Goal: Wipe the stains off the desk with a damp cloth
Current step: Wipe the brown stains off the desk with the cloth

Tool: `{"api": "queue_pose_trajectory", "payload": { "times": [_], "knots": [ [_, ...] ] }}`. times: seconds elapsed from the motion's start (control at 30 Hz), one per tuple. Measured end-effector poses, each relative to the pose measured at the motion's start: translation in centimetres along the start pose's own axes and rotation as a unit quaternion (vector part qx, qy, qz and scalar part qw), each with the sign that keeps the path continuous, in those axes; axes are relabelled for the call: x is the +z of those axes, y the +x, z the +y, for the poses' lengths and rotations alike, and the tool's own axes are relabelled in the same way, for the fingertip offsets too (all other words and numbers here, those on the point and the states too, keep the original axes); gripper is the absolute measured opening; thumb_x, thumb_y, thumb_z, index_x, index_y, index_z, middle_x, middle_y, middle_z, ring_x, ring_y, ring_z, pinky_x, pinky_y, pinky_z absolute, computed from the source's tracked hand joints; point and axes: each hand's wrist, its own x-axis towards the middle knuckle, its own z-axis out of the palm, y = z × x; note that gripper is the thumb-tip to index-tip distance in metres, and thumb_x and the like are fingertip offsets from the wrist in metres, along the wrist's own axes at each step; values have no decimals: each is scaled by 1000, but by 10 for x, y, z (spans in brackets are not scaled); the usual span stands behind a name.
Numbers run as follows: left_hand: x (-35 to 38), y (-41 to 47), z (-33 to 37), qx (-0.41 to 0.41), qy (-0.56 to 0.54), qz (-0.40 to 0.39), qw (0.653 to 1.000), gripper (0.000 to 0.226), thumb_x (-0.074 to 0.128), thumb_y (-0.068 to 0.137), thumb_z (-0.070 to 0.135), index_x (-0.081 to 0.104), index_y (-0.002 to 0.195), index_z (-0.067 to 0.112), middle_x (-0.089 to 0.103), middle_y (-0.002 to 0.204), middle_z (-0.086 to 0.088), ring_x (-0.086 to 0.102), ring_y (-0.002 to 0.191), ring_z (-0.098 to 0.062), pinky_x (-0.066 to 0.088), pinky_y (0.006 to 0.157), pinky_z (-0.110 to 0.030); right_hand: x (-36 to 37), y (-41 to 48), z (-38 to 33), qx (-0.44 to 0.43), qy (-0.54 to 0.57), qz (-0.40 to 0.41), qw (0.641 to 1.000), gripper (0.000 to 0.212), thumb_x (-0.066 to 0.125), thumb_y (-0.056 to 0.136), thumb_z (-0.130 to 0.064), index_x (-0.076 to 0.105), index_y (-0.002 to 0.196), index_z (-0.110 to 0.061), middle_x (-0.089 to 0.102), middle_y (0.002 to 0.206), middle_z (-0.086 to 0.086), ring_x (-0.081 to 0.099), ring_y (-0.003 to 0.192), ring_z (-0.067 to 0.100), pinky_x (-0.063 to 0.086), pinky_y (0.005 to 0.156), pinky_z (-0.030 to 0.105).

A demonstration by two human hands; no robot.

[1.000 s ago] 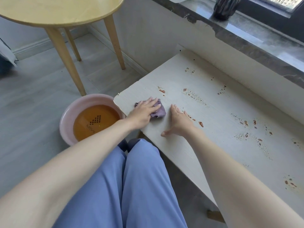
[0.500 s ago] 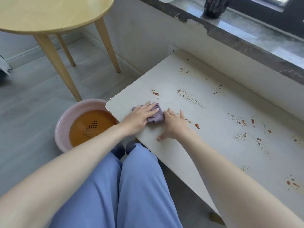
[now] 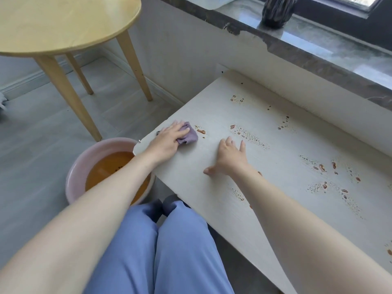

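A pale wood-grain desk (image 3: 212, 187) runs along the wall under the window sill. Reddish-brown stains (image 3: 248, 133) are scattered over its top, from the left end to the far right. My left hand (image 3: 167, 141) presses a small purple cloth (image 3: 188, 137) flat on the desk near its left end, just left of a red stain (image 3: 200, 131). To its right, my right hand (image 3: 230, 158) rests palm down on the desk with fingers spread, holding nothing.
A pink basin (image 3: 76, 172) of orange-brown water stands on the floor by the desk's left end. A round wooden table (image 3: 63, 24) stands behind it. A dark ribbed vase (image 3: 275, 11) sits on the grey stone sill (image 3: 318, 49). My blue-trousered legs (image 3: 159, 251) are in front of the desk.
My left hand has slid the cloth away from my right hand, toward the desk's left end and a bit farther back. My right hand has stayed flat on the desk.
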Motion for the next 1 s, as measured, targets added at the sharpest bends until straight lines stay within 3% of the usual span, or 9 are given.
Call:
{"api": "queue_pose_trajectory", "payload": {
  "times": [0.1, 0.23, 0.3, 0.47, 0.63, 0.7, 0.83, 1.0],
  "knots": [
    [10, 12, 23, -65, 17, 56, 996, 57, 34, 93, -5, 35, 145, 16, 10, 159, -3, 3, 147, -20, 2, 116, -35, -3, 3, -3, 12, -13, -6, 1000, 116, 71, 71, -59, 8, 149, -1, 4, 158, 16, 5, 147, 22, -8, 116, 45],
    [20, 0, 25, 61, 5, -38, 997, 61, 32, 91, -8, 32, 146, 19, 9, 158, 3, 2, 146, -14, -1, 116, -32, -3, 5, -4, 18, -10, -7, 1000, 116, 73, 69, -58, 10, 149, -2, 6, 158, 15, 8, 147, 22, -8, 116, 45],
    [11, 3, 11, 78, -9, -56, 995, 59, 33, 92, -9, 36, 144, 19, 14, 157, 3, 6, 146, -13, 0, 116, -29, -2, 6, -4, 18, -8, -3, 1000, 116, 74, 69, -57, 11, 149, -2, 7, 158, 15, 10, 147, 21, -7, 117, 45],
    [18, 17, 35, -31, 24, 34, 999, 62, 33, 89, -9, 32, 146, 17, 10, 159, 0, 4, 147, -17, 0, 115, -34, 1, 5, 0, 17, 17, 8, 1000, 114, 75, 67, -56, 14, 148, -5, 8, 159, 12, 10, 147, 19, -5, 117, 45],
    [24, -3, 33, 133, 17, -86, 987, 60, 34, 93, -7, 31, 146, 21, 12, 158, 5, 5, 146, -11, 0, 115, -28, 3, 5, 2, 16, 88, 8, 996, 138, 81, 64, -51, -21, 147, -11, 11, 159, 7, 7, 147, 15, -4, 117, 45],
    [15, 10, 23, 111, 16, -87, 990, 59, 35, 92, -7, 33, 145, 20, 14, 157, 4, 7, 146, -13, 3, 115, -27, 4, 3, 3, 13, 103, 19, 994, 142, 81, 62, -50, -29, 144, -12, 15, 159, 6, 8, 147, 14, -4, 118, 45],
    [24, 15, 47, 5, 47, 14, 999, 62, 34, 91, -6, 29, 147, 19, 9, 159, 0, 4, 147, -16, 1, 116, -33, 6, -4, 7, 11, 143, 39, 989, 144, 81, 62, -50, -32, 143, -14, 17, 158, 4, 14, 146, 10, -7, 118, 44],
    [30, -11, 45, 172, 34, -121, 977, 60, 34, 94, -3, 28, 147, 24, 9, 158, 8, 2, 146, -9, 0, 117, -30, 7, -3, 8, -6, 157, 52, 986, 144, 80, 62, -51, -34, 142, -14, 28, 154, -1, 22, 143, 9, -6, 118, 44]
  ]
}}
